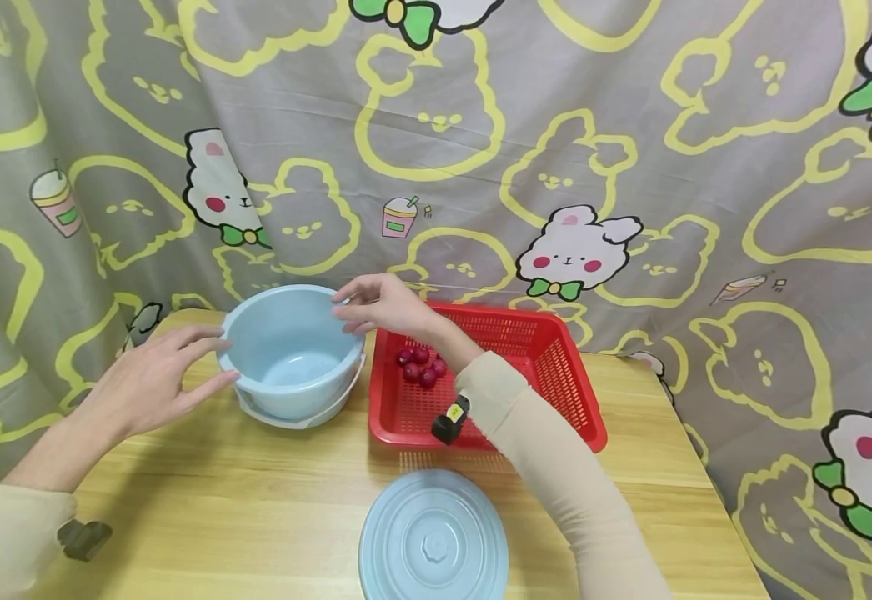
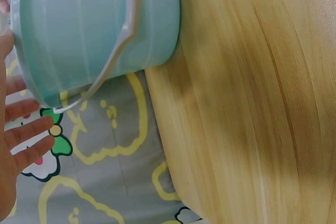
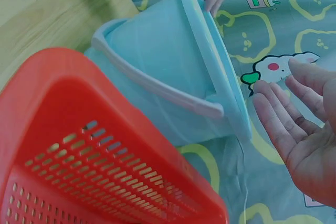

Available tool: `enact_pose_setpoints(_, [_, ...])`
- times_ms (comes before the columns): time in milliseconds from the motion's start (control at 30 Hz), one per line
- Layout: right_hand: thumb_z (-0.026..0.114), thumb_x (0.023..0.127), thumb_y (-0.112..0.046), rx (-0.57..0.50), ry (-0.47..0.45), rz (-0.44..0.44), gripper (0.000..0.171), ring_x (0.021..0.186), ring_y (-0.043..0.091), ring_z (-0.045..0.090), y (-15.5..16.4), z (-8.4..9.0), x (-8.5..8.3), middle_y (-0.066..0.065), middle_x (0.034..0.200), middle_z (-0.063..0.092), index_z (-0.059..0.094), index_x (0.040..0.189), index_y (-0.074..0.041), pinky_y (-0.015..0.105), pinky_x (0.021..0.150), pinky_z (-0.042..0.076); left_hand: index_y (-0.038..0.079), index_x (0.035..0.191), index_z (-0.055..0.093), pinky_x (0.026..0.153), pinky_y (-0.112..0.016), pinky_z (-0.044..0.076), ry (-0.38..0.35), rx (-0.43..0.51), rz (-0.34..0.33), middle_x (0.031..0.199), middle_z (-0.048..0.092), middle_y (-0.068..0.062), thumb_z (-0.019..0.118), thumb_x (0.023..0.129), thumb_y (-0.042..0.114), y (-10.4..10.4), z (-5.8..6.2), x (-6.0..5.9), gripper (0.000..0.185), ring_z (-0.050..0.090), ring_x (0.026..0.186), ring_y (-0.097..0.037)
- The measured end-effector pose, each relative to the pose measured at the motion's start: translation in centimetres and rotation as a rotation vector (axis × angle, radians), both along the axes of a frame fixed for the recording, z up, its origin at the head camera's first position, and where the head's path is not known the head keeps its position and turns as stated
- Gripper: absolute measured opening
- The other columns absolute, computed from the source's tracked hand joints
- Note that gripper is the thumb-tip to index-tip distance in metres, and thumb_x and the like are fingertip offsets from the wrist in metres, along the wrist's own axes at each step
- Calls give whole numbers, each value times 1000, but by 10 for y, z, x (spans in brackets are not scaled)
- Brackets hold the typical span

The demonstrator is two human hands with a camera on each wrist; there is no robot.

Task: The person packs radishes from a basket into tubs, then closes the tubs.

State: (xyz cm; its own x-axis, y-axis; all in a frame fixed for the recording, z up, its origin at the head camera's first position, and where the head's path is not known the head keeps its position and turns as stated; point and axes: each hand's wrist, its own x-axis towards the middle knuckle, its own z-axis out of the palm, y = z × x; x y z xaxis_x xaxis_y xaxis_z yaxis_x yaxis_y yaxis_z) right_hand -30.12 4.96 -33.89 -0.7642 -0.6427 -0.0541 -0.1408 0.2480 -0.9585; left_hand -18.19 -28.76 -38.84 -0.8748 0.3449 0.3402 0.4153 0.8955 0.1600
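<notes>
Hands either side of the pale blue plastic bucket [image 1: 289, 354], neither one closed on it yet.

Bucket stands upright on the yellow wooden tabletop [image 1: 256, 517], its handle folded down round the front, just left of the red slotted plastic basket [image 1: 556, 375] holding a few dark red round fruits [image 1: 421, 367]. Left hand [image 1: 147, 383] lies open at the near-left rim, fingertips at or just off it; right hand [image 1: 383, 304] reaches across to the far-right rim, fingers loosely spread, touching or nearly so. Both are about equally close, facing each other across the mouth. Round pale blue lid [image 1: 433, 537] lies flat nearer the person, well apart.
</notes>
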Motion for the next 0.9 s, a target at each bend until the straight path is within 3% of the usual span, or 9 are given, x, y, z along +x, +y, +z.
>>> enact_pose_setpoints(300, [73,100,-14,40,10,-49,34,101,40,78,26,3,-1,26,111,71,68,128,4,59,97,60,10,129,72,88,-72,54,-8,-6,5,139,66,-19,75,95,47,0,1,1,51,61,126,-48])
enact_pose_setpoints(400, [73,100,-15,63,11,-71,34,104,44,77,37,1,-3,28,113,72,68,128,3,57,97,61,10,129,73,89,-71,54,-5,-3,-1,139,67,-19,75,95,47,0,1,0,51,61,127,-48])
enact_pose_setpoints(633, [72,101,-17,90,14,-121,33,97,27,79,66,-8,-10,33,127,68,68,128,2,53,97,62,10,128,73,90,-71,54,1,-3,-5,138,67,-19,75,95,47,0,1,-1,50,62,126,-47])
enact_pose_setpoints(767, [71,101,-17,99,3,-150,33,100,35,78,81,-15,-17,36,127,66,68,128,1,58,100,59,10,128,73,89,-71,54,-1,-3,-3,138,67,-18,75,95,47,0,0,-1,49,62,126,-47])
enact_pose_setpoints(900, [72,101,-19,123,4,-180,33,102,38,77,97,-22,-24,31,122,68,68,128,0,52,96,63,10,128,73,89,-71,54,-2,-2,-1,139,67,-19,75,95,47,0,0,0,49,62,126,-47])
